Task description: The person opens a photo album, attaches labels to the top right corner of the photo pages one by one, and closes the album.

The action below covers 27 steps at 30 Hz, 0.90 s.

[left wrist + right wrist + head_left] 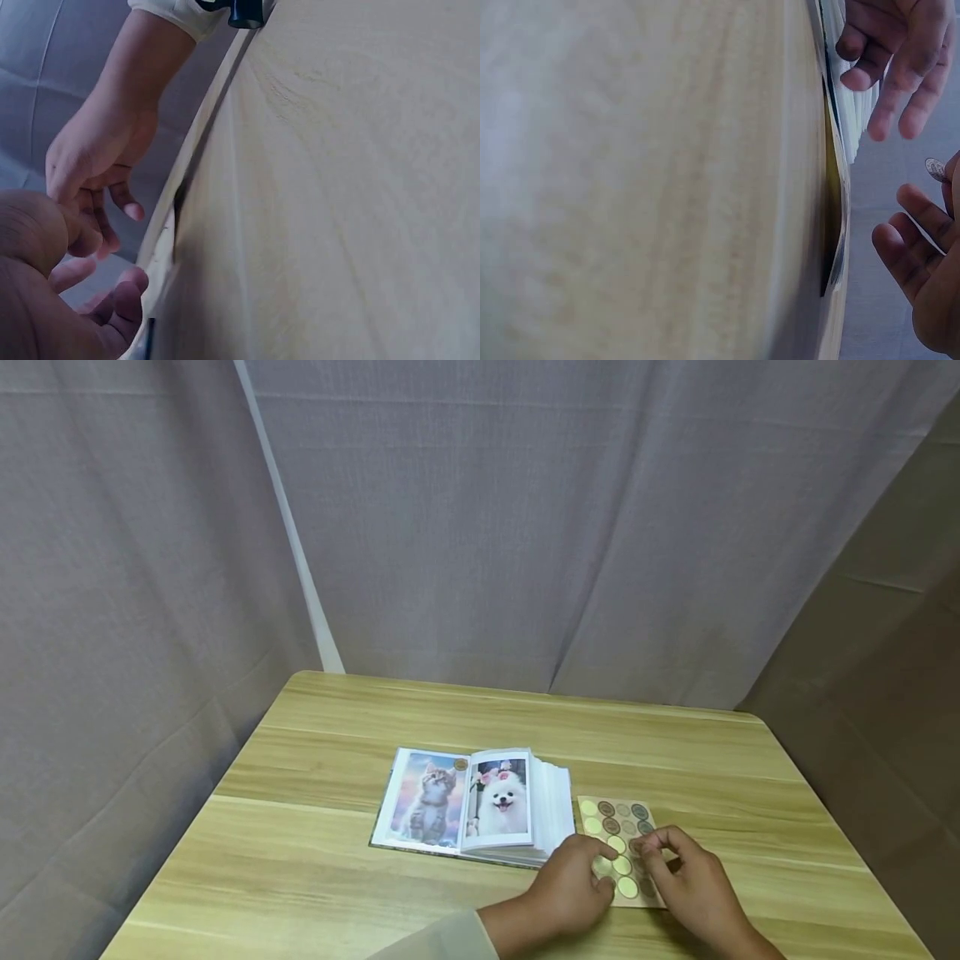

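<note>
My right hand pinches a small round sticker between thumb and index finger, just above the right part of a sticker sheet. Rows of gold, brown and dark round stickers cover the sheet, which lies on the table and shows a slight bend in the right wrist view. At the sheet's left side is my left hand, its index finger and thumb extended over the gold stickers with nothing held between them. Left of the hands lies an open photo album.
The album shows a kitten photo with a brown round sticker at its top right corner, and a white dog photo on the facing page. Grey curtains hang behind and beside the wooden table.
</note>
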Tool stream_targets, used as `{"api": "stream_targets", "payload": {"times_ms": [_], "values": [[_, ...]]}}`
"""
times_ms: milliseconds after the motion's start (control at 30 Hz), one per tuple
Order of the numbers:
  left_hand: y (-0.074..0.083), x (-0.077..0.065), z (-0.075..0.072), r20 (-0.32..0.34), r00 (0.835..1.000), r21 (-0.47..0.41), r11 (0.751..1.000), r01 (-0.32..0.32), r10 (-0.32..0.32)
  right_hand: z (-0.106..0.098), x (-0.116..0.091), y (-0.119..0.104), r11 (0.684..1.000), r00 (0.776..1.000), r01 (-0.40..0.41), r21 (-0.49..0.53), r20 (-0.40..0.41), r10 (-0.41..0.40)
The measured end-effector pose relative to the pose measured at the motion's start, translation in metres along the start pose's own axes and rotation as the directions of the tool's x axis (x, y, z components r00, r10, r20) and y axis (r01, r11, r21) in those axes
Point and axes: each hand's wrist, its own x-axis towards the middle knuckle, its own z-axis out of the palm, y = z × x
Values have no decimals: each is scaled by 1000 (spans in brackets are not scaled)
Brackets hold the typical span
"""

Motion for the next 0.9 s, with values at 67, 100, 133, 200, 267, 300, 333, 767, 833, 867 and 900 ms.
{"api": "stream_targets", "payload": {"times_ms": [67, 100, 133, 200, 267, 300, 333, 767, 833, 867, 900], "values": [[2, -2, -4, 33, 999, 26, 999, -20, 19, -1, 1, 0, 1000, 1000, 5, 1, 6, -5], [4, -3, -7, 47, 998, 49, 998, -35, 33, -1, 1, -1, 1000, 1000, 5, 1, 10, -5], [5, -4, -10, 62, 997, 67, 997, -49, 45, -2, 2, -1, 1000, 1000, 2, 7, 17, -2], [8, -6, -18, 93, 993, 110, 990, -83, 72, -4, 2, -1, 1000, 999, -3, 15, 35, 3], [10, -10, -28, 115, 988, 143, 983, -119, 103, -5, 3, -2, 1000, 999, -13, 28, 53, 11], [11, -12, -33, 122, 985, 162, 977, -142, 123, -6, 4, -3, 999, 998, -18, 34, 61, 16], [12, -14, -38, 127, 982, 179, 971, -161, 139, -6, 4, -3, 999, 997, -23, 40, 68, 20], [-4, -34, -92, 20, 947, 493, 820, -289, 322, -4, 13, -12, 999, 995, -44, 22, 86, 42], [-9, -37, -97, 9, 949, 524, 807, -272, 314, -4, 14, -13, 999, 995, -50, 11, 85, 49], [-12, -38, -99, 9, 952, 535, 803, -262, 305, -4, 14, -13, 999, 995, -53, 11, 86, 52], [-14, -39, -100, 10, 956, 540, 804, -251, 292, -4, 14, -13, 998, 995, -55, 11, 85, 54]]}}
